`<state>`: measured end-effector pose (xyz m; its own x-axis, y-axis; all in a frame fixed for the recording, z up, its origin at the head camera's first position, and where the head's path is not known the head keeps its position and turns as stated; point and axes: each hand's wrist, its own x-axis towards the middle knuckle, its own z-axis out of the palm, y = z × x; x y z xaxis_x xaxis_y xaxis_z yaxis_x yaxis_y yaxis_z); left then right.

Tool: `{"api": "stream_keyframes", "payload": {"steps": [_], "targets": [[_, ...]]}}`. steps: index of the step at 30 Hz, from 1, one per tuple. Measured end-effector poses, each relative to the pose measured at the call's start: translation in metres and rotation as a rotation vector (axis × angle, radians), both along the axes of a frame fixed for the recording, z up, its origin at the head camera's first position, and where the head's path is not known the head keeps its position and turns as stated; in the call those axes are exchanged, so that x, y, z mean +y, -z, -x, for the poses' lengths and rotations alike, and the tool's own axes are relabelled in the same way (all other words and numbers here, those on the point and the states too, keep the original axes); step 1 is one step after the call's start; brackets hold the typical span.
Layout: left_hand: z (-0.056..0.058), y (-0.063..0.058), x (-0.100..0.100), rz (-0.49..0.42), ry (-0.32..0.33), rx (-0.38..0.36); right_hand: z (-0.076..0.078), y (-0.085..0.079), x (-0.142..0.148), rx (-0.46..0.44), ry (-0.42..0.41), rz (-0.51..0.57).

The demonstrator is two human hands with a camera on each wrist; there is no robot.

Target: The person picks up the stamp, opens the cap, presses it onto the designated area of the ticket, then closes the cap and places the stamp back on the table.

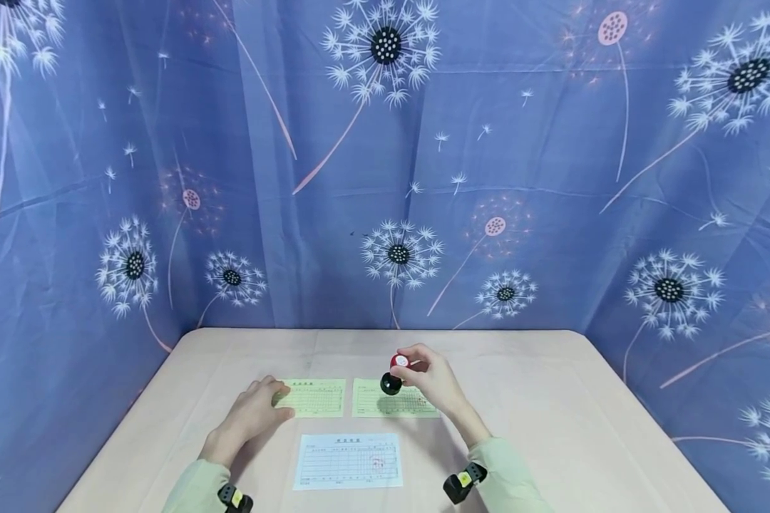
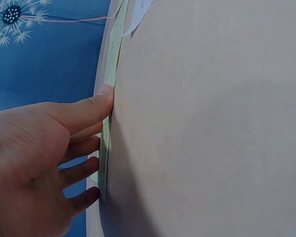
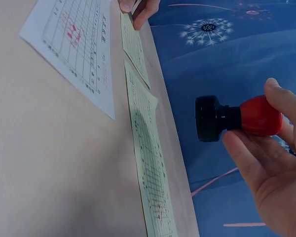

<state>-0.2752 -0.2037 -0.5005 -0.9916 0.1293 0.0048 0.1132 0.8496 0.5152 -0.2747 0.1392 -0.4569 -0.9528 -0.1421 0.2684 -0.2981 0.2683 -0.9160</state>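
Observation:
My right hand (image 1: 433, 381) holds a stamp by its red handle (image 3: 261, 116), its round black base (image 3: 207, 118) raised above the table. Below it lies the right green form (image 1: 391, 399), which bears a red mark near its right end. My left hand (image 1: 250, 417) rests on the left part of another green form (image 1: 317, 399), thumb and fingertips touching the paper in the left wrist view. No red mark shows on the visible part of that form. Nearer to me, a white form (image 1: 334, 463) carries a red stamp mark at its right side.
The forms lie on a table (image 1: 526, 427) with a pale cover. A blue curtain (image 1: 334, 271) with dandelion prints stands behind the table and along both sides. Black wrist cameras sit on both sleeves.

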Motion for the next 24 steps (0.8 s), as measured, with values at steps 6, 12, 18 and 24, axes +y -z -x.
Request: {"api": "stream_keyframes", "payload": {"steps": [6, 12, 18, 24], "targets": [[0.001, 0.000, 0.000, 0.007, 0.001, -0.006, 0.000, 0.001, -0.006, -0.022, 0.012, -0.003], [0.001, -0.001, 0.001, 0.019, 0.022, 0.017, -0.001, 0.003, -0.010, -0.018, 0.002, -0.020], [0.001, -0.001, 0.003, 0.013, 0.033, 0.031, 0.000, 0.003, -0.013, -0.003, -0.004, -0.011], [0.000, -0.003, 0.001, 0.013, 0.028, 0.033, 0.002, 0.003, -0.019, -0.018, -0.006, -0.007]]}}
